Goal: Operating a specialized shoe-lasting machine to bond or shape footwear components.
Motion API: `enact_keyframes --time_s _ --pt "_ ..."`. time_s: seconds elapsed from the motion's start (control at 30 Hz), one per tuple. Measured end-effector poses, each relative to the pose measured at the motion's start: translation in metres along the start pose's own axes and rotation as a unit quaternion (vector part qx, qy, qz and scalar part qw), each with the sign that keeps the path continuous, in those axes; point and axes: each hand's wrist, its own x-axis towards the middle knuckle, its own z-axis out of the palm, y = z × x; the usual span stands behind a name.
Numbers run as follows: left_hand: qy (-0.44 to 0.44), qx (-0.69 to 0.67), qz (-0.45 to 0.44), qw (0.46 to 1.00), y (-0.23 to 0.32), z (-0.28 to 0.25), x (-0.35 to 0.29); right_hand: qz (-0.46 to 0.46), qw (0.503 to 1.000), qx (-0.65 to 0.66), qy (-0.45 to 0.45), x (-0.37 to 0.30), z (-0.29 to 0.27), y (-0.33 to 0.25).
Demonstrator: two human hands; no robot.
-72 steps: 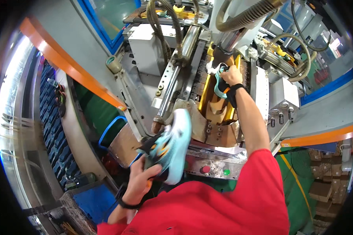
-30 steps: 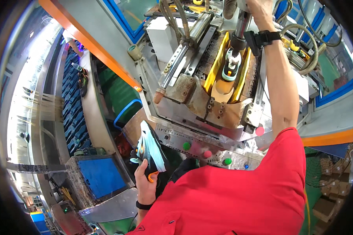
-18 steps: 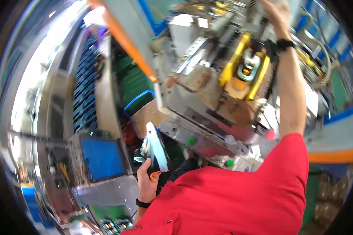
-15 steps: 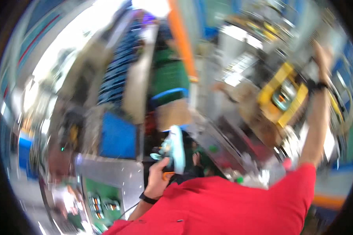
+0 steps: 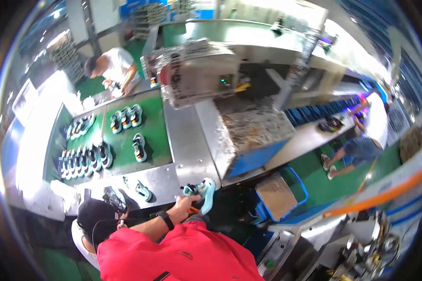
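Observation:
My left hand, with a black band at the wrist, is closed around a sneaker with a pale teal sole. The sneaker is held out in front of my red shirt, by the corner of a metal counter. My right hand does not show. To the left of the held shoe, another sneaker lies on the counter near a person in a black cap. Beyond it, a green belt carries several like sneakers in rows.
A wrapped machine stands over the counter, beside a blue-sided box. A blue cart with a brown board stands on the right. One person works at the far left, another at the right-hand conveyor. Machinery fills the lower right.
The view has swung left, from the yellow-framed machine toward the green belt. My right arm, stretched out to that machine before, has left the view. My left hand keeps hold of the sneaker.

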Motion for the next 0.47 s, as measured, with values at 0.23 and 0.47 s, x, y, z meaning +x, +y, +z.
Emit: enact_keyframes --time_s 0.23,0.47 --pt "0.143 -0.087 0.118 0.979 0.095 -0.097 0.163 0.077 0.946 0.079 -0.305 -0.134 0.149 -0.092" --pt "0.178 -0.11 0.151 0.966 0.246 -0.186 0.315 -0.16 0.783 0.12 -0.59 -0.268 0.382 -0.234"
